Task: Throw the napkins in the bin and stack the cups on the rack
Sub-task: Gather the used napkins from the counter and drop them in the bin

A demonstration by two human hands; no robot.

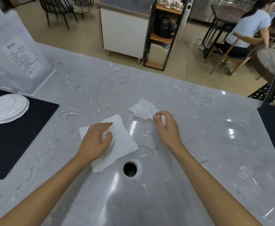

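Note:
Two white napkins lie on the grey marble counter [190, 128]. The flat napkin [122, 144] is spread at centre; my left hand [97, 139] rests on it, fingers pinching a fold of the paper. The crumpled napkin [143, 109] lies a little farther back and to the right. My right hand [166, 126] is just beside it, fingers curled around a small white piece of napkin at its near edge. A round hole [130, 168] opens in the counter just in front of the flat napkin. No cups show.
A black mat [19, 136] at left carries stacked white plates [6, 108]. A large white bag [16, 51] stands at back left. A black rack or bin edge [273, 119] is at right. A person sits at a table far right.

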